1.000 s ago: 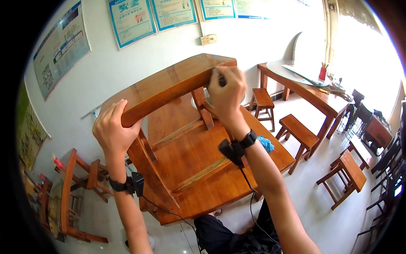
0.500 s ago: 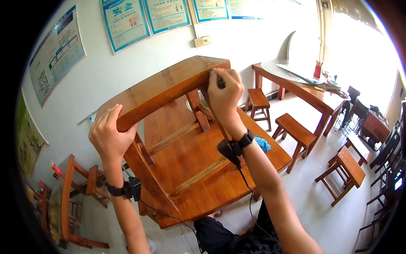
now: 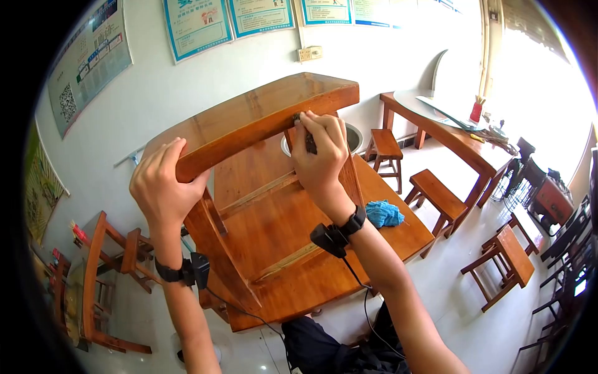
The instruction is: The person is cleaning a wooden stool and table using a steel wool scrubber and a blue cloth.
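A wooden stool stands on a brown wooden table, its seat raised toward me and its legs on the tabletop. My left hand is wrapped round the left end of the seat, thumb below the edge and fingers on top. Closed round a dark, rough scouring pad, my right hand presses against the seat's front edge, right of its middle. Much of the pad is hidden by the fingers. On the table's right side lies a crumpled blue cloth.
Behind the stool, a metal basin shows partly. Several small stools stand on the floor at right, near another table with a red cup. Wooden furniture is at left. Cables hang from both wrist devices.
My right hand has slid left along the seat's front edge with the scouring pad, away from the right corner. The left hand keeps its hold. The view has shifted slightly.
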### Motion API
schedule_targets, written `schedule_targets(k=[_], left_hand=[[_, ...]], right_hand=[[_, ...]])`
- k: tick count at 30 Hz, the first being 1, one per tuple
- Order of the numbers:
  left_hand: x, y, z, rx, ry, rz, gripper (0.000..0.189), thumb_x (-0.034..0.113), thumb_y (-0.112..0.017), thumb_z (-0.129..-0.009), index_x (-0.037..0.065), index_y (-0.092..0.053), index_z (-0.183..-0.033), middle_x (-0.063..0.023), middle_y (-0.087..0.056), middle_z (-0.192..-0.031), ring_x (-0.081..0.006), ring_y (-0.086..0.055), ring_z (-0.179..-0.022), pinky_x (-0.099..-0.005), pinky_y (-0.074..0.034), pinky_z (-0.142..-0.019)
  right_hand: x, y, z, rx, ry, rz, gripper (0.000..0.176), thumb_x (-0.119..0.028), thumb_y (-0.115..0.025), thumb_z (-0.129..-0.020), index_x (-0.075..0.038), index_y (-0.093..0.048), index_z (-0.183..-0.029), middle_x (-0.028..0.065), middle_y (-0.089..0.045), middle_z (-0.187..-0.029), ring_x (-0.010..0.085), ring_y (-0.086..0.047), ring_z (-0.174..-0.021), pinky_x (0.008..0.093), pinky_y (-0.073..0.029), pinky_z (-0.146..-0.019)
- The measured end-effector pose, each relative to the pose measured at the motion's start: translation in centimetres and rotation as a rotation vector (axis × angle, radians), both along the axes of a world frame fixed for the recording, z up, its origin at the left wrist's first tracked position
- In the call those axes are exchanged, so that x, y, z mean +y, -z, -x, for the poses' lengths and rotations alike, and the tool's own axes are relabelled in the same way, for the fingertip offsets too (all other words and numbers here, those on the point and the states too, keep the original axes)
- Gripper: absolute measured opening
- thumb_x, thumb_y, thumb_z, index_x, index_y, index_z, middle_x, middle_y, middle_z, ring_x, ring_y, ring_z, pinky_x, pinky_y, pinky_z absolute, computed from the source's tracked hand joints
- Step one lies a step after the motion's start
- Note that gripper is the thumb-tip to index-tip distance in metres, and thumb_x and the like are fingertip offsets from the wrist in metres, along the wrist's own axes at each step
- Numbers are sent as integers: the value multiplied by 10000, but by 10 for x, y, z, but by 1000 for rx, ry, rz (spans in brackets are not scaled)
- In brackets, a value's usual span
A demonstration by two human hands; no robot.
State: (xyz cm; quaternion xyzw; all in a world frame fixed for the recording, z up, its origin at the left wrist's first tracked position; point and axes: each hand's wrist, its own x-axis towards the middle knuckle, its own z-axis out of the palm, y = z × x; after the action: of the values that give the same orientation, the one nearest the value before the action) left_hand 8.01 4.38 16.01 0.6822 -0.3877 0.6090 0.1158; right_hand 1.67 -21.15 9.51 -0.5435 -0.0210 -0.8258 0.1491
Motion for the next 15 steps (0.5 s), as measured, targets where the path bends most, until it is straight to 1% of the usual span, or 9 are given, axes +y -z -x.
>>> schedule_targets(k=[3,4,5,7,8,9,11,13,15], left_hand=[[1,0,-1,8,-6,-7,521,237,-964,-625,98,-778,-1091,-75,-793,-1000,-283,-756,-893,-379,-595,-788],[1,0,0,20,-10,-5,526,234,-965,-622,97,-778,-1094,-77,-794,-1008,-285,-756,-897,-379,-596,-793],[1,0,0,21,-11,-4,526,234,-965,-622,97,-778,-1094,-77,-794,-1008,-285,-756,-897,-379,-596,-793],[0,0,0,23,-9,0,528,226,-963,-614,100,-778,-1093,-77,-794,-1016,-286,-755,-900,-380,-595,-791],[0,1,0,24,-8,0,528,226,-963,-614,100,-778,-1093,-77,-794,-1016,-286,-755,-900,-380,-595,-791],[0,1,1,41,-12,1,531,223,-962,-610,102,-777,-1093,-75,-793,-1020,-284,-754,-901,-381,-594,-792],[0,-1,2,51,-14,4,533,220,-961,-606,104,-777,-1093,-74,-793,-1024,-283,-754,-901,-382,-594,-792],[0,-1,2,33,-18,-2,534,218,-958,-602,108,-776,-1092,-69,-791,-1022,-279,-752,-902,-382,-591,-791],[0,-1,2,22,-21,3,523,230,-961,-593,100,-772,-1064,-65,-792,-1014,-272,-752,-890,-379,-593,-783]], right_hand=[[-18,-1,7,26,51,-44,110,63,-790,-832,32,-779,-936,120,-732,-898,269,-697,-845,365,-556,-747],[-19,-2,7,50,21,-120,129,67,-793,-823,28,-778,-945,119,-732,-899,268,-693,-848,361,-555,-751],[-17,-2,5,52,20,-119,129,67,-793,-823,28,-778,-945,119,-732,-899,268,-693,-848,361,-555,-751],[-10,0,0,3,12,-52,141,70,-779,-803,16,-750,-930,108,-709,-899,290,-659,-852,384,-522,-821],[-8,5,-1,12,53,-5,145,66,-796,-814,17,-779,-949,118,-736,-903,262,-687,-840,361,-539,-757],[-11,8,-1,11,55,-6,145,66,-796,-814,17,-779,-949,118,-736,-903,262,-687,-840,361,-539,-757],[-25,11,7,52,148,88,140,66,-772,-811,20,-746,-940,111,-713,-905,286,-674,-862,385,-512,-843],[-31,6,10,89,151,26,145,67,-762,-817,22,-742,-953,108,-718,-911,281,-684,-874,395,-506,-856],[-30,3,5,17,99,-68,162,75,-753,-816,16,-741,-967,101,-721,-912,269,-687,-872,396,-497,-841]])
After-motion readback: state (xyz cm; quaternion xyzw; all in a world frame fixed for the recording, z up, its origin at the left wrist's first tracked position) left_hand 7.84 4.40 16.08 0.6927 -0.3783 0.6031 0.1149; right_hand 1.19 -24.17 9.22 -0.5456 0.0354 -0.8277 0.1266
